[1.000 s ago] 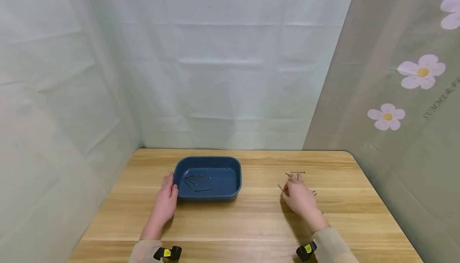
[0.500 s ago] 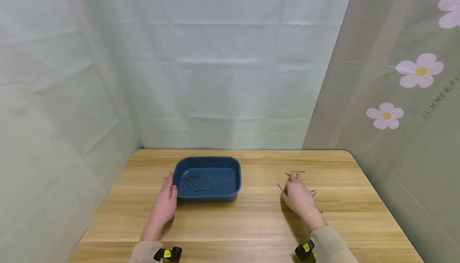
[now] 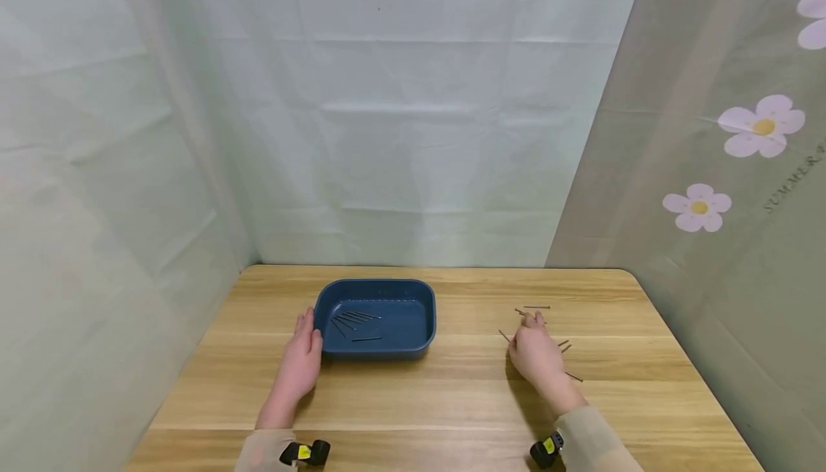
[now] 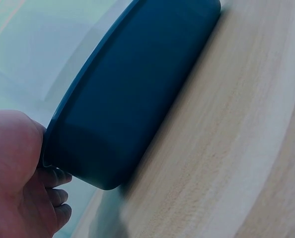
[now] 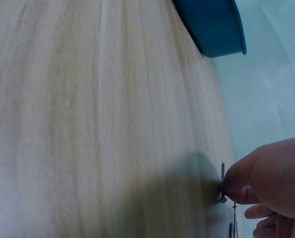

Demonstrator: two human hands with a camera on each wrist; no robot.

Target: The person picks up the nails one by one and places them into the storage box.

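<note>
Right hand (image 5: 271,183) pinches one nail (image 5: 222,182) between thumb and forefinger, low over table (image 3: 452,400), right of blue tray (image 3: 422,314). Left hand (image 3: 300,361) lies open against tray's left wall. Risk: thin nail may slip from fingertip pinch

Wooden table (image 3: 452,400): blue tray (image 3: 422,314) left; loose nails (image 3: 568,346), probably, right.
</note>
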